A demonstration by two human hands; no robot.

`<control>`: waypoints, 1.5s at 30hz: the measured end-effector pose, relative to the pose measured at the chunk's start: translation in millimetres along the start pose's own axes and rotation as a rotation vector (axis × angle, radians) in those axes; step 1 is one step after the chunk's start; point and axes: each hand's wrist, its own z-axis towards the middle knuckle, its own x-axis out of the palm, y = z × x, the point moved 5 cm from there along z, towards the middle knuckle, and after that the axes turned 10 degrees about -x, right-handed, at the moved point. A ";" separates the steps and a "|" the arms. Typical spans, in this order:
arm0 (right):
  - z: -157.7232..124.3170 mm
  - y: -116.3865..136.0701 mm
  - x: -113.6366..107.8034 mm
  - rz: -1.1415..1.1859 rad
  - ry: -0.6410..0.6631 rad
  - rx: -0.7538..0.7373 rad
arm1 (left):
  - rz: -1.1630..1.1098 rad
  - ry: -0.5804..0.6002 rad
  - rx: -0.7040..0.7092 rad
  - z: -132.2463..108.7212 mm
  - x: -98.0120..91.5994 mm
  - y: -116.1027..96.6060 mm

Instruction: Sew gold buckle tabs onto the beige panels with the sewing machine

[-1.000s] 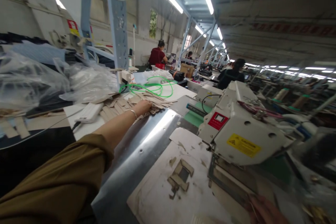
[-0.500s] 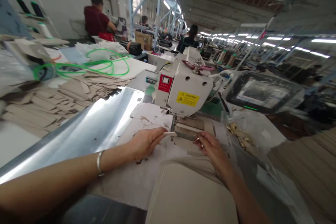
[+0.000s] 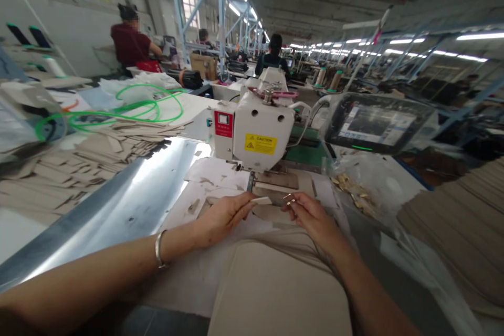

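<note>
Between the thumb and fingers of my left hand (image 3: 224, 218) is a short pale strip (image 3: 261, 201), its free end pointing right. My right hand (image 3: 309, 215) pinches a small gold-coloured metal ring (image 3: 290, 199), a short gap away from the strip's end. Just beyond both hands stands a white sewing machine (image 3: 258, 128) with a yellow caution label. Under its head is a clamp plate (image 3: 275, 179) with beige material. Nearest me lies a stack of beige panels (image 3: 281, 289), partly below my right forearm.
Beige cut strips (image 3: 79, 168) are piled at the left beside a shiny metal plate (image 3: 153, 184). A plastic bag of gold metal pieces (image 3: 356, 194) lies right of the machine, below a control screen (image 3: 378, 123). More beige panels (image 3: 457, 236) are stacked at far right. Other people sit farther back.
The view has shifted slightly, so the machine appears further left. The strip and the metal ring are now held closer to each other, still apart. Both hands keep their hold.
</note>
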 end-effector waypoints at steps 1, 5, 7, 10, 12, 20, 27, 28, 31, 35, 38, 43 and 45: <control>0.0 -0.2 0.5 -0.020 0.002 -0.013 | 0.114 0.005 -0.018 4.0 2.7 -4.8; 0.7 -1.7 -1.4 -0.187 -0.019 -0.114 | 0.545 0.057 -0.002 21.4 21.2 -27.4; -0.4 0.5 -2.4 -0.325 -0.047 -0.198 | 0.623 0.069 0.034 29.2 31.3 -36.7; -3.9 6.3 2.2 -0.506 -0.051 -0.307 | 0.623 0.062 0.065 42.4 42.9 -45.4; -5.6 9.6 7.4 -0.557 -0.020 -0.349 | 0.569 0.073 0.049 52.5 48.2 -47.8; 5.8 -4.5 -12.3 -0.442 -0.061 -0.200 | 0.708 -0.189 0.209 41.8 42.2 -64.5; 23.4 -24.0 -32.0 -0.202 0.020 0.066 | 0.578 -0.086 0.185 35.7 56.8 -32.0; 25.0 -25.9 -34.2 -0.172 0.032 0.120 | 0.552 -0.086 0.171 38.6 59.0 -26.9; 30.6 -29.3 -41.0 -0.112 0.059 0.248 | 0.528 -0.087 0.141 45.8 64.9 -16.5; 42.5 -29.3 -50.1 -0.124 0.048 0.338 | 0.519 -0.078 0.134 52.0 68.7 -11.5; 51.6 -28.5 -51.8 -0.122 0.010 0.371 | 0.512 -0.074 0.145 58.3 69.2 -8.6; 60.0 -30.9 -46.7 -0.147 -0.024 0.363 | 0.516 -0.087 0.117 67.4 70.3 -0.2; 61.3 -33.1 -44.7 -0.159 -0.019 0.341 | 0.512 -0.093 0.116 67.3 71.0 0.5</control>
